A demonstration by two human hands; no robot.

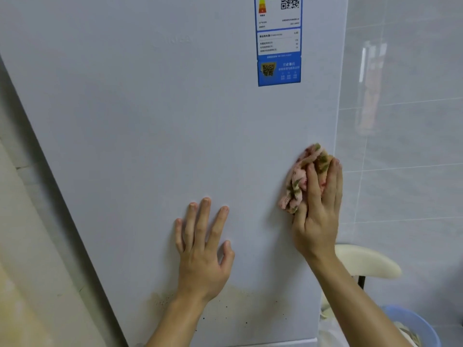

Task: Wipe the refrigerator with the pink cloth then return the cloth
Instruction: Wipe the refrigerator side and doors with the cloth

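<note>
Pink cloth (304, 176) is bunched against the refrigerator (150, 121) door, near its right edge. The right hand (318, 209) grips it, fingers close together. The left hand (203, 246) lies flat beside it (fingers spread), below the blue label (278, 68).

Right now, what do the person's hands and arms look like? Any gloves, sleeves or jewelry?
Both are bare. The left hand and right hand wear no gloves, rings or watch, and the nails look short and unpainted. The left forearm and right forearm show no sleeves down to the picture's bottom edge.
</note>
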